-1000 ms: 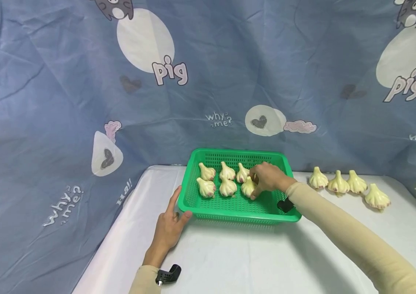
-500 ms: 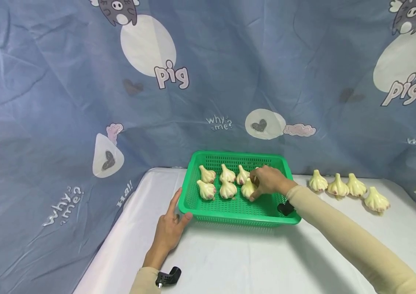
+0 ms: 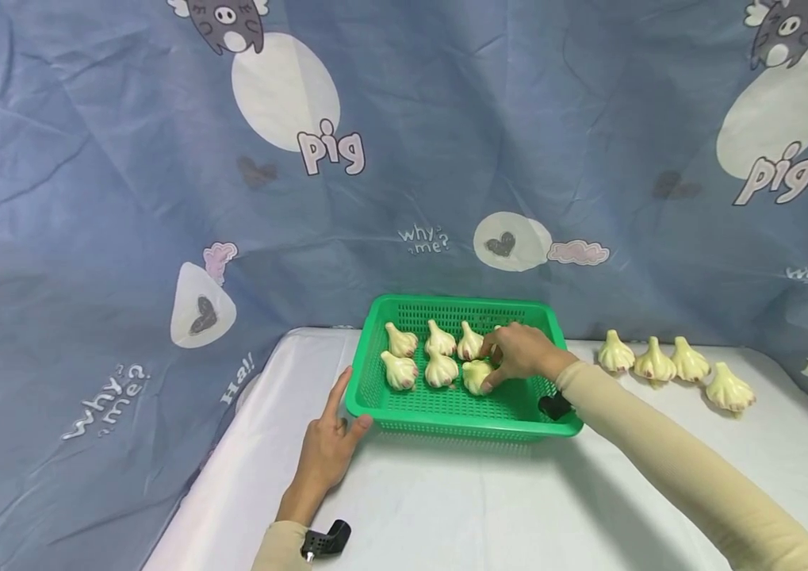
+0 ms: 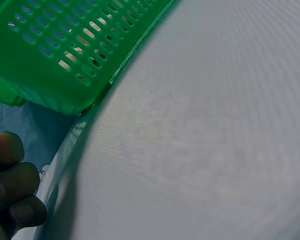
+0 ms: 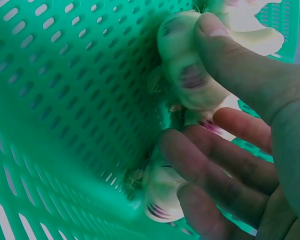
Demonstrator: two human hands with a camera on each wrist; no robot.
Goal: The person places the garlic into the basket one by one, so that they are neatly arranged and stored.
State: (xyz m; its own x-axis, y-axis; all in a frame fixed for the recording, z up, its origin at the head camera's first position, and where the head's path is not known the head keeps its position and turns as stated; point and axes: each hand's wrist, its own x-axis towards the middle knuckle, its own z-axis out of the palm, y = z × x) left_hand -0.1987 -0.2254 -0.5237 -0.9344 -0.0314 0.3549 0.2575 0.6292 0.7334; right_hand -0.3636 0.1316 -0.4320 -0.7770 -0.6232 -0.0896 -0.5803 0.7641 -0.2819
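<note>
Cloth [image 3: 446,507] lay white under the green basket [image 3: 439,422], which I judged I was partway through filling. My left hand [image 3: 327,448] rested against its near left corner, fingers extended, thumb spread wide. My right hand [image 3: 520,353], half closed inside, held a garlic bulb [image 3: 476,377] at the front row's right end, apparently straightening it; whether my lower fingers touched a neighbouring bulb [image 5: 162,200], I couldn't tell. Next, I reckoned, came letting go and reaching right for the four loose bulbs [image 3: 655,362].
</note>
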